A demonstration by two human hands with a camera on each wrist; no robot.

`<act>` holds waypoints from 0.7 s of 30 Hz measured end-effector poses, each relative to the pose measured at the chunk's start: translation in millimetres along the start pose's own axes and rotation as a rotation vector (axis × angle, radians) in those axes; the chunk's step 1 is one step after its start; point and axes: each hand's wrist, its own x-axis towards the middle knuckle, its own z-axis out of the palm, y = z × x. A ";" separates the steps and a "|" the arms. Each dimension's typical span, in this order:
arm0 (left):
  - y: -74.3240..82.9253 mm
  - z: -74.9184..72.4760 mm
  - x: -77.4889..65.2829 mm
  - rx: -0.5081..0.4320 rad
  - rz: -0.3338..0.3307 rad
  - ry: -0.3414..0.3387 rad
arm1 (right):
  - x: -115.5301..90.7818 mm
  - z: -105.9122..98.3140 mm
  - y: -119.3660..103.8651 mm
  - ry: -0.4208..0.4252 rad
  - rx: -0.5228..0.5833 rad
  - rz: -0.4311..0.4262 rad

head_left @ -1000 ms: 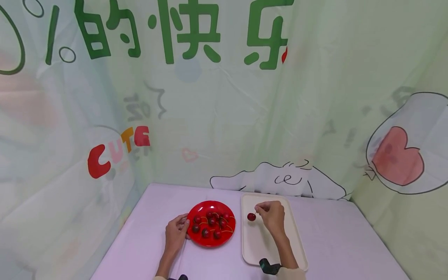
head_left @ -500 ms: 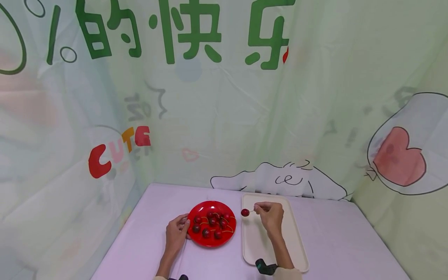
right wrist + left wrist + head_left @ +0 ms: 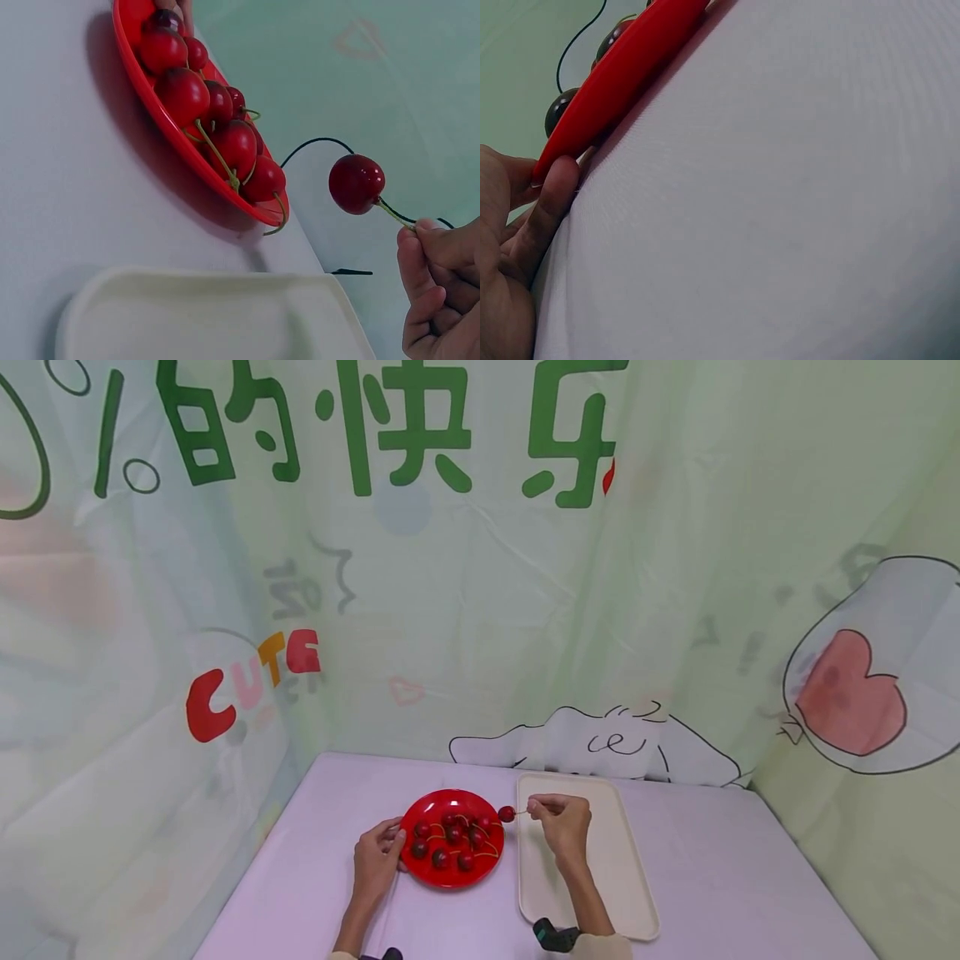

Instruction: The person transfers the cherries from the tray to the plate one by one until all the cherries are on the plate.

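Note:
A round red plate (image 3: 450, 881) holds several dark red cherries (image 3: 453, 835) with green stems. My left hand (image 3: 375, 860) grips the plate's left rim; in the left wrist view the thumb and fingers (image 3: 551, 199) pinch its edge. My right hand (image 3: 566, 828) pinches the stem of a single cherry (image 3: 507, 814) between thumb and fingertip. In the head view that cherry appears at the plate's right rim; the right wrist view shows the cherry (image 3: 357, 184) held up in the air, apart from the plate (image 3: 180, 150).
A cream rectangular tray (image 3: 630, 893) lies right of the plate, beneath my right hand and forearm. The table has a pale lilac cloth (image 3: 720, 860). Printed curtains (image 3: 480, 610) hang behind the table and along its sides. Dark straps (image 3: 555, 937) sit on the wrists.
My right hand has moved left with the cherry, bringing it from over the tray to the plate's right rim. The left hand and plate have stayed in place.

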 end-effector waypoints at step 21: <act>3.9 -1.3 0.4 0.006 0.011 0.001 | -11.1 33.9 -10.1 -0.073 -0.002 -0.016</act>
